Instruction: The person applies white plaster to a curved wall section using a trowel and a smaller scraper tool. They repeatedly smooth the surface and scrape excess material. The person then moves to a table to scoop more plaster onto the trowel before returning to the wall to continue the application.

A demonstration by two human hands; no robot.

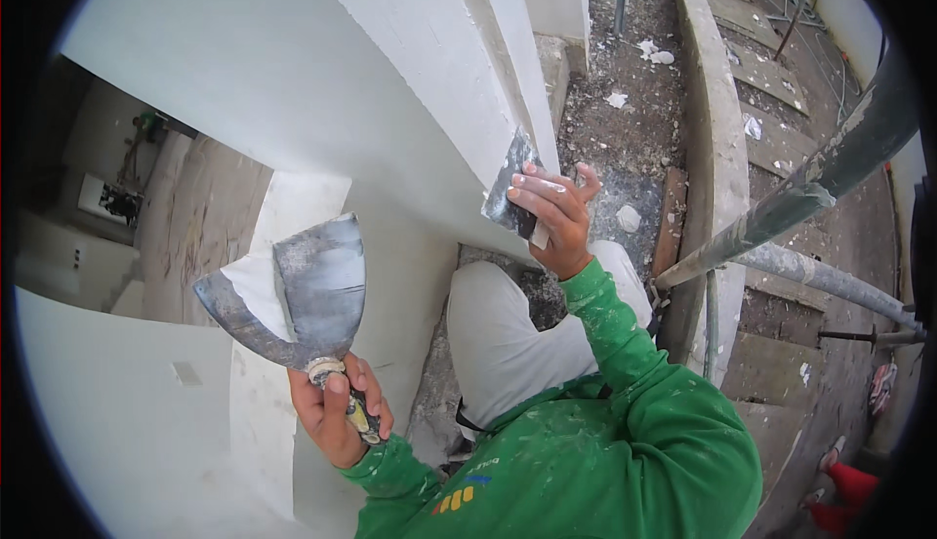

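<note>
My left hand [337, 412] is closed round the handle of a wide putty knife [327, 276], its blade turned up. A thick streak of white putty [259, 290] lies on the blade. My right hand [561, 212] grips a smaller flat scraper [509, 188], dark and smeared with white, fingers spread over its face. The scraper is at the edge of a white wall corner [429, 61]; I cannot tell whether it touches. Most of its handle is hidden by my palm. White smears mark my right fingers and green sleeves.
A thick scaffold pipe [830, 168] slants in from the right, with a second pipe [830, 280] below. Beyond a curved concrete ledge [722, 149] run stepped boards [766, 76]. White scraps [628, 218] litter the dirty floor. Red clothing of another person [851, 488] shows lower right.
</note>
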